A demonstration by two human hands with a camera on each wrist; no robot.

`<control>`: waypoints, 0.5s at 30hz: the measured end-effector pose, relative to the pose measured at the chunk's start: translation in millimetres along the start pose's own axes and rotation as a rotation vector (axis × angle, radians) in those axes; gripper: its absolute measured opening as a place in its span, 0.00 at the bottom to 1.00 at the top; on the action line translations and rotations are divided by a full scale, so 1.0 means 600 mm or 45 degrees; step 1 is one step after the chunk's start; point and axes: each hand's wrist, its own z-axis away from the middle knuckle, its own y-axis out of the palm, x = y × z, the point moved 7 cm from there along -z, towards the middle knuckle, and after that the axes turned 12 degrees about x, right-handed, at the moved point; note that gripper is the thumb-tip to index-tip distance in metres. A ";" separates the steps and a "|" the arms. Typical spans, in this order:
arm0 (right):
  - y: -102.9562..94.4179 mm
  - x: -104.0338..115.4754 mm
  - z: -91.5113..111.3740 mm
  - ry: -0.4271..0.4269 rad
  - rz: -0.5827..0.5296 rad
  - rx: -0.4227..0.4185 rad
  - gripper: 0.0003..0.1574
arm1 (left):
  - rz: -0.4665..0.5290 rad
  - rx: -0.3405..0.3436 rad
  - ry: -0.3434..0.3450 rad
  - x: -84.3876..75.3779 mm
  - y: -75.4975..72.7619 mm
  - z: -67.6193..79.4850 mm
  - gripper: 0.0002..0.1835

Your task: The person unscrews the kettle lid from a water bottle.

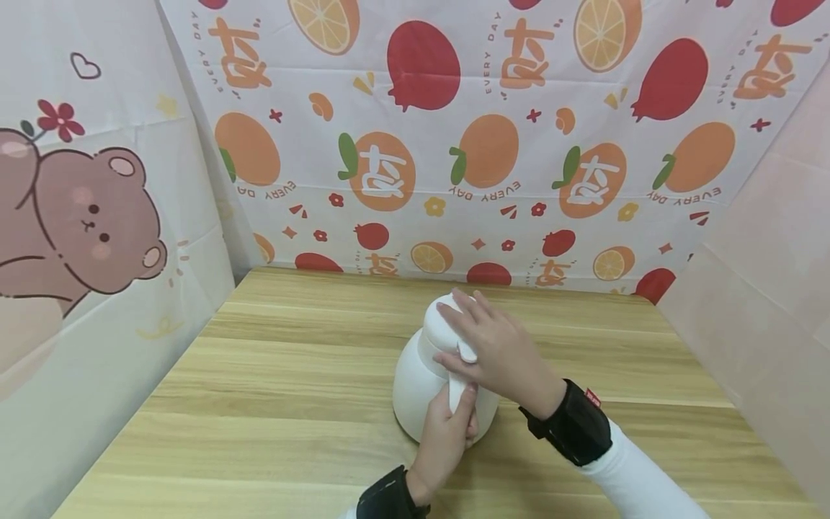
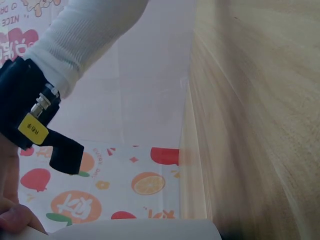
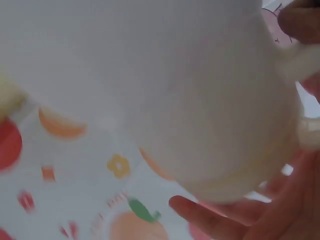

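We look down on a wood-grain table (image 1: 279, 375) enclosed by hung cloths: a fruit print (image 1: 424, 68) at the back, a cartoon bear (image 1: 97, 216) at left, a pale sheet (image 1: 746, 303) at right. Near the table's middle stands a white jug (image 1: 413, 393). The left hand (image 1: 443, 436) has its grip closed round the handle (image 1: 457, 391); the right hand (image 1: 504, 349) has a wide grip, spread over the lid (image 1: 439, 330). On the fruit print we read EVERY DAY beside large orange characters; the left wrist view shows NICE on pink-patterned cloth (image 2: 35, 35). The right wristband (image 1: 573, 425) bears a red tag (image 1: 593, 398), its lettering too small for us.
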 end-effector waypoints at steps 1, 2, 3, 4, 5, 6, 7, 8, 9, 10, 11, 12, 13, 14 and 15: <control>0.004 -0.003 -0.003 0.008 -0.051 0.006 0.39 | -0.005 0.000 0.008 0.000 0.000 0.000 0.23; 0.007 -0.006 -0.005 0.007 -0.098 0.009 0.38 | -0.009 0.000 0.011 0.000 0.000 0.000 0.23; 0.010 -0.009 -0.007 0.003 -0.145 0.009 0.38 | -0.011 0.000 0.016 0.000 0.000 0.001 0.23; 0.013 -0.011 -0.009 0.002 -0.176 0.009 0.37 | -0.012 -0.002 0.021 0.000 0.000 0.001 0.23; 0.015 -0.014 -0.010 -0.003 -0.201 0.004 0.37 | -0.016 -0.004 0.025 0.000 0.000 0.001 0.23; 0.018 -0.016 -0.011 -0.011 -0.221 0.002 0.37 | -0.021 -0.006 0.028 0.000 0.000 0.001 0.23; 0.020 -0.019 -0.012 -0.017 -0.231 -0.001 0.36 | -0.022 -0.006 0.030 -0.001 0.001 0.002 0.22; 0.022 -0.021 -0.012 -0.025 -0.244 -0.007 0.36 | -0.024 -0.009 0.025 0.000 0.000 0.002 0.22; 0.023 -0.022 -0.012 -0.031 -0.253 -0.014 0.36 | -0.026 -0.011 0.025 -0.001 0.000 0.003 0.22; 0.025 -0.024 -0.012 -0.037 -0.259 -0.019 0.36 | -0.030 -0.010 0.029 -0.002 0.001 0.003 0.21; 0.026 -0.025 -0.012 -0.045 -0.263 -0.025 0.36 | -0.033 -0.011 0.026 -0.002 0.000 0.004 0.21; 0.027 -0.026 -0.012 -0.051 -0.265 -0.031 0.36 | -0.030 -0.010 0.025 -0.003 0.000 0.004 0.21; 0.028 -0.027 -0.012 -0.057 -0.268 -0.037 0.35 | -0.025 -0.010 0.024 -0.003 0.000 0.005 0.21; 0.028 -0.027 -0.012 -0.061 -0.270 -0.043 0.35 | -0.027 -0.012 0.027 -0.004 0.000 0.005 0.21; 0.028 -0.027 -0.013 -0.065 -0.272 -0.046 0.35 | -0.024 -0.014 0.029 -0.004 0.000 0.005 0.21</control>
